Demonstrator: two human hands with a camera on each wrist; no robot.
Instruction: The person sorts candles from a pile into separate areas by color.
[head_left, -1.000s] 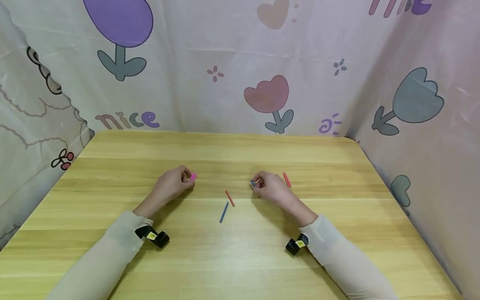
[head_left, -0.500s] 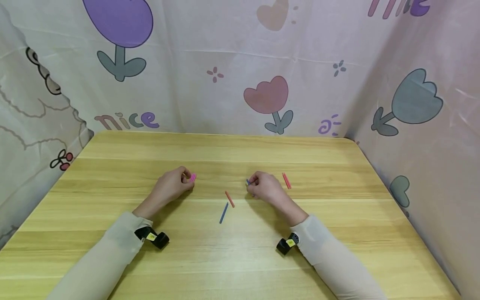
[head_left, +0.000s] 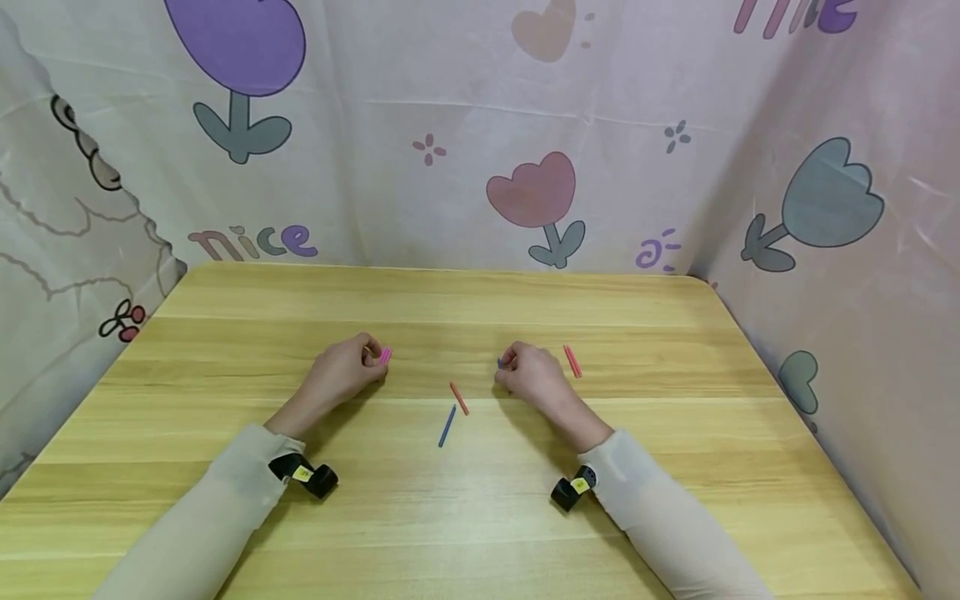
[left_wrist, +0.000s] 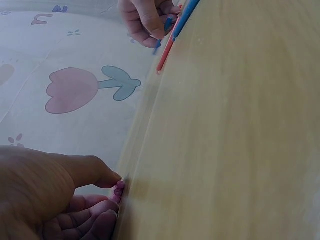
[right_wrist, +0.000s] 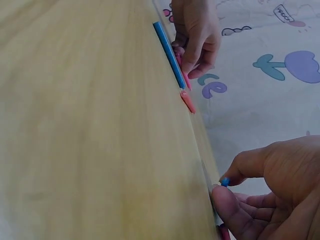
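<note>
My left hand (head_left: 343, 368) rests low at the left of the table and pinches a small bundle of thin pink sticks (head_left: 386, 356) between thumb and fingers. Their round ends (left_wrist: 119, 190) show at the fingertips in the left wrist view. Right of centre, my right hand (head_left: 534, 375) pinches a short blue stick (right_wrist: 225, 182), mostly hidden by the fingers. Between the hands, nearer me, lie a loose red stick (head_left: 459, 398) and a loose blue stick (head_left: 447, 426), their ends close together. A pair of red sticks (head_left: 572, 361) lies just right of my right hand.
The wooden table (head_left: 480, 517) has its far edge against a patterned cloth backdrop (head_left: 420, 192), which also stands along both sides. Black wrist cameras (head_left: 321, 480) sit at both sleeve cuffs, close above the tabletop.
My right hand has shifted a little to the left, and less of the blue stick now shows past its fingers. My left hand and the loose sticks have stayed put.
</note>
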